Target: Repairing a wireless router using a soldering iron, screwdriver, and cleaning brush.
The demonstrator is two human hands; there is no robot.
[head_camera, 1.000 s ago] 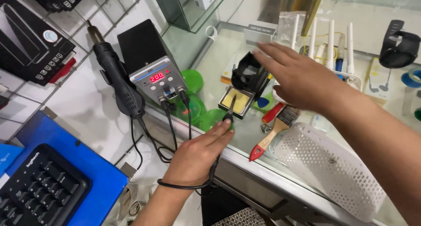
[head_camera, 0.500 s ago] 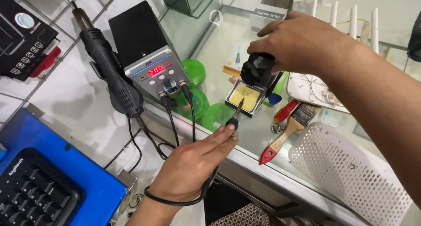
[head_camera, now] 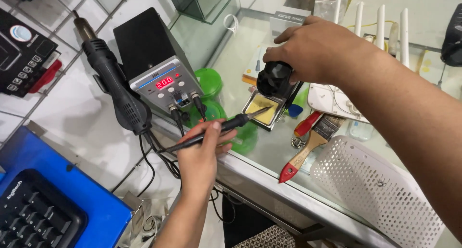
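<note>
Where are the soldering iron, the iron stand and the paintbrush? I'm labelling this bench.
soldering iron (head_camera: 219, 130), head view, on the black handle by the left fingers.
iron stand (head_camera: 273, 79), head view, on its black top under the right hand.
paintbrush (head_camera: 310, 147), head view, on the wooden handle.

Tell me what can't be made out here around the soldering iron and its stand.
Head view only:
- Black soldering iron stand: its top is covered by the right hand, so that hand's grip is unclear.
- Yellow sponge tray: its far part is hidden by the stand.
- Black soldering iron in the left hand: too small to tell whether its tip touches the sponge.
- Black keyboard: cut off by the left and bottom edges.
</note>
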